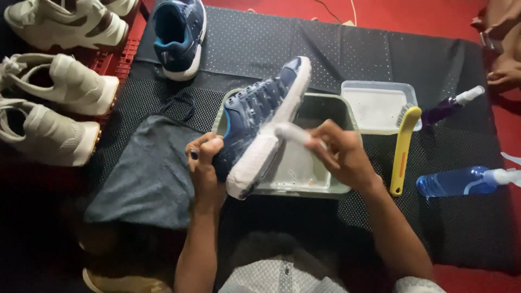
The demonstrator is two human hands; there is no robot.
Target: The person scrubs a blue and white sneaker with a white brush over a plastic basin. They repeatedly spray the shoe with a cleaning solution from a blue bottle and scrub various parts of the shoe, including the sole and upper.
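My left hand (205, 163) grips the heel end of a navy blue sneaker (255, 111) and holds it tilted on its side over a grey-green basin (325, 108). The sneaker's white sole (266, 146) is covered in foam and faces my right hand. My right hand (339, 152) is closed on a small white brush (290, 132), whose head touches the sole's edge.
A matching navy sneaker (179, 35) stands at the back. Three beige sneakers (59, 81) lie at the left by a red crate. A grey cloth (146, 173), a white tub (374, 106), a yellow-handled brush (402, 146), a purple spray bottle (448, 106) and a blue one (461, 180) surround the basin on black mats. Another person's hands (502, 49) show at top right.
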